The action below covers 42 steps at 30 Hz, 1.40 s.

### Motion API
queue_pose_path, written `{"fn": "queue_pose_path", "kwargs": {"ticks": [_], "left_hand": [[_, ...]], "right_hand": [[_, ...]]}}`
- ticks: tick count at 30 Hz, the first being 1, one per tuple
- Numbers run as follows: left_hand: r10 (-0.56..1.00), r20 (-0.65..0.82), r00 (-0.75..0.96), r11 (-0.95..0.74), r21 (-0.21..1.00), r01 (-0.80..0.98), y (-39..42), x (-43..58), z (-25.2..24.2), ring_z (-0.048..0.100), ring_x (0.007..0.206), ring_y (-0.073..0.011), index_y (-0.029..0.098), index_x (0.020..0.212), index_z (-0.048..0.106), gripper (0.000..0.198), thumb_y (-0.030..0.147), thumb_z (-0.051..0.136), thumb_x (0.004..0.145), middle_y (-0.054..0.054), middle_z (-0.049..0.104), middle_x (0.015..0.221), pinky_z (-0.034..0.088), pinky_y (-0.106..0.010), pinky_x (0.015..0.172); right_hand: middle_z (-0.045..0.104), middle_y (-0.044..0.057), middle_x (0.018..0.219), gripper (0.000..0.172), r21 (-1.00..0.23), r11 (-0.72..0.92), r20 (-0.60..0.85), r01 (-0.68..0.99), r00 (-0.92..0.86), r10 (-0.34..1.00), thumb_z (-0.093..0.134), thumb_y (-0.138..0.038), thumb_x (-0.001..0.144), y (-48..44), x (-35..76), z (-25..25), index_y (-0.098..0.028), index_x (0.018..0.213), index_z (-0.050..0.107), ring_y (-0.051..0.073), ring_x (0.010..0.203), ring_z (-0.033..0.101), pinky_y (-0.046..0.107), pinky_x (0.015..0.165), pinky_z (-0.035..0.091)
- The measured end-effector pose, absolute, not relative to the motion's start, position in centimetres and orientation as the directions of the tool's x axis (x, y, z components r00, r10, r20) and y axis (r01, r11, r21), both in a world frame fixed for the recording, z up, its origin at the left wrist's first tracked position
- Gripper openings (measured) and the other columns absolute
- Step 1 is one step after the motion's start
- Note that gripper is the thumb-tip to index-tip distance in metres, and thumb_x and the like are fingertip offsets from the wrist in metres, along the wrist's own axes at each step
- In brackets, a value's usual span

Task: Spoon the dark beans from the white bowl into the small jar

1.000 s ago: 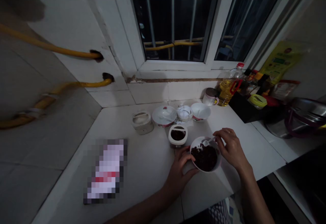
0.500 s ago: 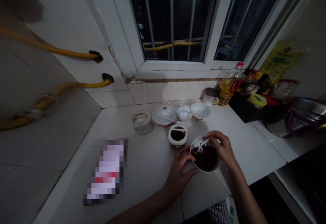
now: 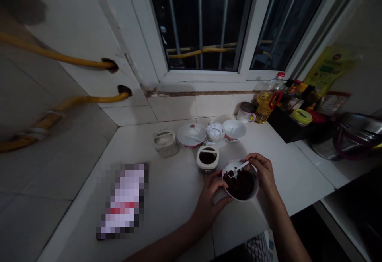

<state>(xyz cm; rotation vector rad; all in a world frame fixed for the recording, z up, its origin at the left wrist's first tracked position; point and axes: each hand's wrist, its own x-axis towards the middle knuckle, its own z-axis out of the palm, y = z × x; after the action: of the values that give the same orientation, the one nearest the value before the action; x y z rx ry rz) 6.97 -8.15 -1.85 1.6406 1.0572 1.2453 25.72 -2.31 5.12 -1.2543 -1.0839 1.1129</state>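
A white bowl of dark reddish-brown food is tilted toward me over the counter's front part. My left hand grips its left rim, thumb below and fingers along the side. In my right hand is the handle of a small white plastic spoon, pinched between thumb and fingers at the right rim. The spoon's head lies at the food's upper left edge inside the bowl. Just behind my left hand stands a square container with a cream rim, holding similar dark food.
Behind stand a clear lidded container, a shallow bowl, a small jar and another bowl. An oil bottle, a condiment box and a steel pot line the right. A blurred-out item lies left.
My right hand has shifted slightly right and the spoon with it, its head now showing more clearly above the food. My left hand keeps its hold on the bowl.
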Motion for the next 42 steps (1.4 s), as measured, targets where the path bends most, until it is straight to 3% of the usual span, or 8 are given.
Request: {"fn": "queue_pose_path", "kwargs": {"ticks": [13, 21, 23, 26, 28, 30, 37, 42], "left_hand": [[0.934, 0.313, 0.171, -0.336, 0.933, 0.128, -8.1, 6.8, -1.4, 0.05, 0.124, -0.0297, 0.023, 0.093, 0.065, 0.018, 0.032, 0.073, 0.079, -0.011, 0.054, 0.126, 0.043, -0.044, 0.102], [0.941, 0.291, 0.174, -0.317, 0.937, 0.146, -8.0, 6.8, -1.9, 0.046, 0.127, -0.0309, 0.023, 0.093, 0.065, 0.018, 0.03, 0.073, 0.078, -0.011, 0.053, 0.127, 0.041, -0.045, 0.103], [0.937, 0.305, 0.171, -0.329, 0.934, 0.138, -8.0, 6.9, -1.9, 0.049, 0.125, -0.0302, 0.023, 0.093, 0.065, 0.019, 0.031, 0.073, 0.079, -0.011, 0.054, 0.126, 0.042, -0.044, 0.102], [0.931, 0.318, 0.176, -0.343, 0.93, 0.132, -8.0, 6.9, -1.9, 0.05, 0.123, -0.0298, 0.023, 0.093, 0.065, 0.019, 0.032, 0.073, 0.079, -0.011, 0.055, 0.126, 0.043, -0.044, 0.102], [0.932, 0.32, 0.171, -0.344, 0.929, 0.137, -8.0, 6.9, -2.0, 0.05, 0.124, -0.0303, 0.023, 0.093, 0.065, 0.019, 0.033, 0.073, 0.079, -0.011, 0.055, 0.125, 0.042, -0.045, 0.102], [0.933, 0.32, 0.166, -0.343, 0.929, 0.138, -8.0, 6.9, -2.0, 0.049, 0.125, -0.0307, 0.023, 0.092, 0.065, 0.019, 0.033, 0.073, 0.079, -0.011, 0.055, 0.124, 0.041, -0.045, 0.103], [0.944, 0.289, 0.16, -0.312, 0.939, 0.144, -8.1, 6.9, -1.7, 0.05, 0.123, -0.0307, 0.023, 0.092, 0.066, 0.02, 0.034, 0.074, 0.077, -0.012, 0.054, 0.126, 0.042, -0.046, 0.103], [0.937, 0.295, 0.189, -0.323, 0.936, 0.141, -8.0, 6.8, -1.7, 0.048, 0.126, -0.0299, 0.023, 0.093, 0.065, 0.018, 0.03, 0.073, 0.079, -0.011, 0.053, 0.127, 0.041, -0.045, 0.103]], "right_hand": [[0.057, -0.002, 0.05, 0.013, -0.999, -0.031, -0.035, -0.025, 0.148, 0.988, 0.065, -0.032, 0.068, -2.4, 25.5, 5.8, -0.019, 0.068, 0.066, 0.015, 0.053, 0.051, 0.027, 0.058, 0.04], [0.065, 0.001, 0.062, 0.02, -0.966, 0.188, 0.208, 0.175, 0.099, 0.973, 0.059, -0.037, 0.081, -1.6, 24.1, 6.9, -0.019, 0.083, 0.066, 0.017, 0.062, 0.058, 0.03, 0.065, 0.046], [0.068, 0.002, 0.07, 0.017, -0.883, 0.343, 0.376, 0.32, 0.043, 0.926, 0.053, -0.032, 0.087, -1.7, 23.1, 7.0, -0.02, 0.087, 0.066, 0.019, 0.072, 0.061, 0.033, 0.071, 0.048], [0.07, 0.005, 0.084, 0.02, -0.584, 0.63, 0.631, 0.512, -0.202, 0.749, 0.047, -0.016, 0.09, -1.9, 21.9, 6.9, -0.022, 0.094, 0.065, 0.022, 0.091, 0.061, 0.041, 0.088, 0.046], [0.071, 0.005, 0.086, 0.028, -0.391, 0.738, 0.681, 0.55, -0.367, 0.634, 0.044, -0.008, 0.087, -2.0, 21.5, 6.9, -0.022, 0.099, 0.065, 0.022, 0.095, 0.061, 0.046, 0.097, 0.041], [0.071, 0.005, 0.086, 0.032, -0.306, 0.764, 0.695, 0.568, -0.415, 0.588, 0.043, -0.004, 0.085, -2.1, 21.6, 7.0, -0.022, 0.102, 0.064, 0.021, 0.093, 0.062, 0.048, 0.099, 0.039], [0.068, 0.002, 0.077, 0.022, -0.435, 0.67, 0.75, 0.602, -0.169, 0.639, 0.048, -0.01, 0.088, -2.9, 24.7, 7.7, -0.024, 0.099, 0.061, 0.02, 0.083, 0.063, 0.047, 0.094, 0.044], [0.067, 0.001, 0.074, 0.018, -0.419, 0.611, 0.673, 0.672, -0.222, 0.706, 0.047, -0.012, 0.088, -3.3, 27.4, 6.7, -0.024, 0.092, 0.061, 0.02, 0.074, 0.061, 0.047, 0.091, 0.046]]}}
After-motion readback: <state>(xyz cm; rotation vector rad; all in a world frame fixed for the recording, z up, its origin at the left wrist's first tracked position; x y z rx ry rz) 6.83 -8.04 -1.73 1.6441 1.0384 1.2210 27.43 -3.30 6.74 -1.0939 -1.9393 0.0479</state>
